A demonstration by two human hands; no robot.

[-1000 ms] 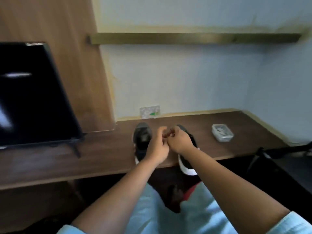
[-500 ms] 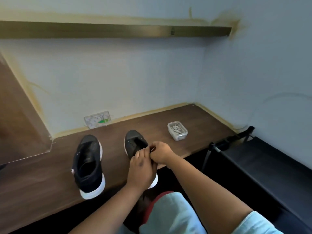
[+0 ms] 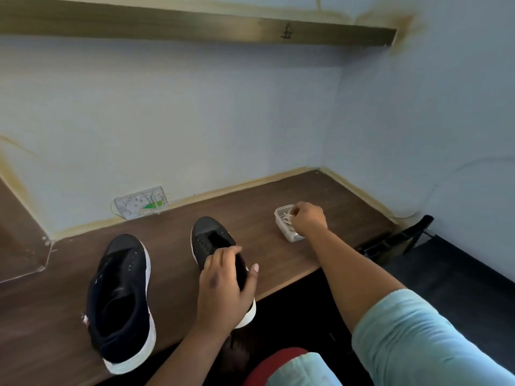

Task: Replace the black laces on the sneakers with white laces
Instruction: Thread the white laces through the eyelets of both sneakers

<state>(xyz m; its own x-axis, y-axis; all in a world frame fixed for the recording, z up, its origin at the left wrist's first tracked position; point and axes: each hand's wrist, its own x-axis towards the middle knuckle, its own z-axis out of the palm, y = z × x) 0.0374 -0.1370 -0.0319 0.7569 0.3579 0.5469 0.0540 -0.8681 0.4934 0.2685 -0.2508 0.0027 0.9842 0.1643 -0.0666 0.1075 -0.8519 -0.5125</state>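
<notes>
Two black sneakers with white soles stand on the brown desk [image 3: 320,196], toes toward the wall, with no laces showing in their eyelets. The left sneaker [image 3: 121,296] sits apart, untouched. My left hand [image 3: 225,288] grips the right sneaker [image 3: 211,240] at its opening, fingers and thumb curled over the collar. My right hand [image 3: 308,218] reaches into a small clear plastic box [image 3: 289,236] further right, fingers curled and pinching the white laces [image 3: 284,217] that lie inside it.
A wall socket plate [image 3: 140,201] sits at the back of the desk. A wooden shelf [image 3: 195,26] runs along the wall above. A black stand [image 3: 404,238] and dark surface lie beyond the desk's right end. Wood panelling is at far left.
My right hand left the right sneaker and moved right to the clear box, taking hold of the white laces. My left hand stayed on that sneaker. The view swung right and down.
</notes>
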